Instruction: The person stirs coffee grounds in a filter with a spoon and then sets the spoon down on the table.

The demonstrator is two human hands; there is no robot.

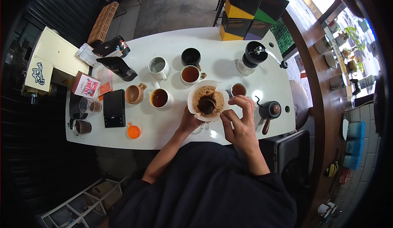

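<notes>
A white paper filter (221, 96) with wet coffee grounds (206, 104) in its middle sits in a dripper near the table's front edge. My left hand (190, 120) is closed around the left side of the dripper. Pinched in the fingers of my right hand (240, 123) is a thin metal spoon (215, 107), its tip down in the grounds. Just behind the filter stands a white cup of reddish-brown drink (190, 75). A small glass of similar drink (238, 89) is right of the filter, close to my right fingers.
More cups (159, 98) stand to the left, near a black scale (114, 108) and an orange cup (134, 131). A black kettle (270, 110) and a hand grinder (254, 55) are on the right. Stacked boxes (245, 13) stand at the back right.
</notes>
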